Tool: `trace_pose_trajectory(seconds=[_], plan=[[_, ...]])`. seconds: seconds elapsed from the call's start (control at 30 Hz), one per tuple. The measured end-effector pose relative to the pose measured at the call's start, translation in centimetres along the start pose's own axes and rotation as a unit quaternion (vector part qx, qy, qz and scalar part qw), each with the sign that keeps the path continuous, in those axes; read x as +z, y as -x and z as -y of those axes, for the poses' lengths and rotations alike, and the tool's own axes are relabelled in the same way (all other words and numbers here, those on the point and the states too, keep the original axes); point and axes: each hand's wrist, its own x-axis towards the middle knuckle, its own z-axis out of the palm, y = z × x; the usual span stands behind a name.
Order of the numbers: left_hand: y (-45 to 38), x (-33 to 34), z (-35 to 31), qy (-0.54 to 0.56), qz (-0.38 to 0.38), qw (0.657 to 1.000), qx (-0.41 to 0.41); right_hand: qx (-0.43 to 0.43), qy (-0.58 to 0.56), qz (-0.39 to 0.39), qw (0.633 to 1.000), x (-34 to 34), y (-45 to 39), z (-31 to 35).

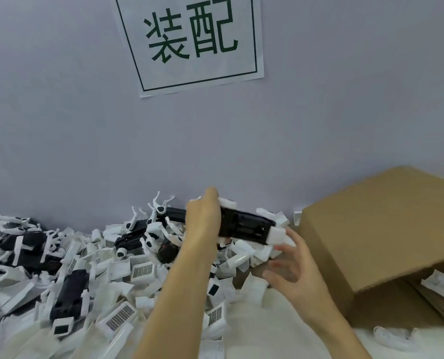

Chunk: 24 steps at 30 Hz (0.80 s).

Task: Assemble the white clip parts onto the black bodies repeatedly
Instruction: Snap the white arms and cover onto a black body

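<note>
Left hand point(202, 221) gripping black body point(244, 226) held above the parts pile point(117, 270), white clip point(276, 235) on its right end, right hand point(291, 270) just beside, fingers spread, holding nothing, cardboard box point(386, 229) at right

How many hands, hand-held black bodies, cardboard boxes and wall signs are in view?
Hands: 2, left hand and right hand
black body, held: 1
cardboard box: 1
wall sign: 1
Total: 5
</note>
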Motion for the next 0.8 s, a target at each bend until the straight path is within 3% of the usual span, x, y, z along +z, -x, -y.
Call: trace_pose_trajectory(seconds=[0.07, 0.23, 0.33, 0.47, 0.63, 0.8], plan=[[1.5, 0.2, 2.7, 0.066, -0.002, 0.997, -0.035, 0.027, -0.054, 0.04, 0.997, 0.1, 0.2, 0.3], [4.3, 2.0, 9.0, 0.185, -0.002, 0.982, -0.033, 0.137, -0.217, -0.017, 0.966, 0.8, -0.4, 0.7], [4.2, 3.2, 11.5, 0.2, 0.012, 0.98, -0.007, 0.16, -0.162, 0.032, 0.973, 0.7, -0.5, 0.5], [4.3, 3.7, 12.2, 0.177, 0.088, 0.979, 0.055, 0.151, -0.123, 0.014, 0.981, 0.9, -0.7, -0.1], [3.6, 2.8, 12.1, 0.098, 0.122, 0.982, 0.109, 0.074, -0.111, -0.059, 0.989, 0.5, -1.0, 0.4], [2.6, 2.8, 11.5, 0.05, 0.144, 0.976, 0.153, -0.012, 0.057, -0.046, 0.997, 0.4, -0.7, 0.1]])
